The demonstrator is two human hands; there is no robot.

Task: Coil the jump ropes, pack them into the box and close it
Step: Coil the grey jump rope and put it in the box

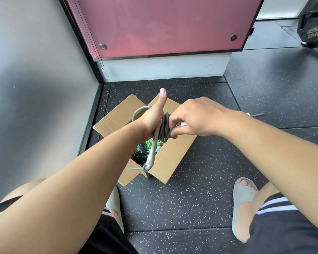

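Observation:
An open cardboard box (171,158) stands on the floor with its flaps spread out. Inside lie coiled ropes: a green one (150,143) and a black one (139,156) with blue handle parts. Above the box my left hand (154,118) holds a grey jump rope (163,128) wound in several turns around it, thumb pointing up. One white handle (152,153) of this rope hangs down from that hand. My right hand (193,116) pinches the rope's free end, with the other white handle partly hidden in its fingers.
The floor is dark speckled rubber matting (200,204). A pink panel (163,24) and a grey wall (35,70) close off the corner behind the box. A weight plate (314,28) stands at the far right. My feet in grey slides (243,204) flank the box.

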